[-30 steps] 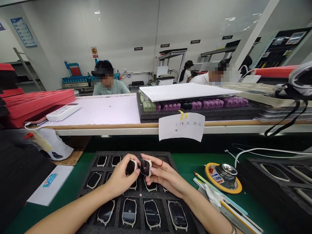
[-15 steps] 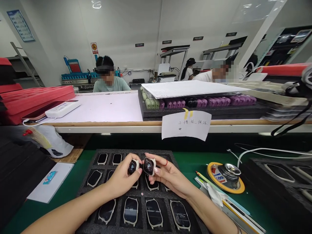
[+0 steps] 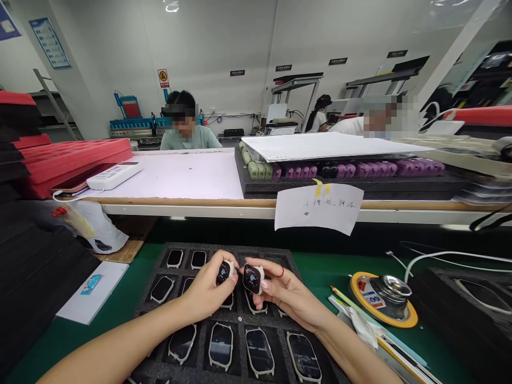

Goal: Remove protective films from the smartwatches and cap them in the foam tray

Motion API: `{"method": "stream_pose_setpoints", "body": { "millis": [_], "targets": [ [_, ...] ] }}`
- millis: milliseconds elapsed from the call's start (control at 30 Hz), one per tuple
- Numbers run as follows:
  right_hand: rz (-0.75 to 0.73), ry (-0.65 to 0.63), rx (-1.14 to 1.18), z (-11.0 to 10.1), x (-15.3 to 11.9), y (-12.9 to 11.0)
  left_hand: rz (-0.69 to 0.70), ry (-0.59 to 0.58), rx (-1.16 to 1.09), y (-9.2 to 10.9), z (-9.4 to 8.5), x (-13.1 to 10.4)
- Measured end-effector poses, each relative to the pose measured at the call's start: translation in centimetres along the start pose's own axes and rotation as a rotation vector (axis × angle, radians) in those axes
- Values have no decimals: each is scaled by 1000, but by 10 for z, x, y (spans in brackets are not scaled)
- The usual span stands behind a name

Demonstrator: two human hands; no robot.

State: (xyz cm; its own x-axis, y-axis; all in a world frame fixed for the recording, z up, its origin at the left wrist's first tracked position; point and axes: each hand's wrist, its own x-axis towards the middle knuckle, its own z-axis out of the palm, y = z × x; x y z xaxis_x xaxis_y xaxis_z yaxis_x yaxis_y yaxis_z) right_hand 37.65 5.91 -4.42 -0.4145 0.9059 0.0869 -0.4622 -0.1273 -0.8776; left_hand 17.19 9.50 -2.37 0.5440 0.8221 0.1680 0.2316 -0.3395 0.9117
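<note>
Two smartwatch bodies with lit screens are held up side by side over a black foam tray (image 3: 240,332). My left hand (image 3: 214,285) is closed round one smartwatch (image 3: 224,272), its fingers covering much of the case. My right hand (image 3: 286,290) grips the other smartwatch (image 3: 252,278) by its pale edges, thumb on the near side. A small gap separates the two watches. Below them, more watches with dark screens lie in the tray's pockets, such as a near watch (image 3: 221,345) and a far-left watch (image 3: 175,258). My hands and forearms hide some pockets.
A yellow-rimmed round dispenser (image 3: 384,298) with a metal top stands to the right, beside a pencil (image 3: 347,303). Another foam tray (image 3: 448,298) sits far right. White paper (image 3: 94,293) lies left. A shelf edge (image 3: 208,212) crosses ahead, with co-workers beyond.
The view has turned slightly left, so everything sits further right in the picture. Both hands keep hold of their watches, with hardly any change in their grip.
</note>
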Motion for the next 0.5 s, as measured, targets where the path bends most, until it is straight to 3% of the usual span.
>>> {"method": "stream_pose_setpoints", "body": {
  "millis": [500],
  "targets": [
    [-5, -19, -10, -3, 0, 2, -4, -20, -9, -4, 1, 0]
  ]
}}
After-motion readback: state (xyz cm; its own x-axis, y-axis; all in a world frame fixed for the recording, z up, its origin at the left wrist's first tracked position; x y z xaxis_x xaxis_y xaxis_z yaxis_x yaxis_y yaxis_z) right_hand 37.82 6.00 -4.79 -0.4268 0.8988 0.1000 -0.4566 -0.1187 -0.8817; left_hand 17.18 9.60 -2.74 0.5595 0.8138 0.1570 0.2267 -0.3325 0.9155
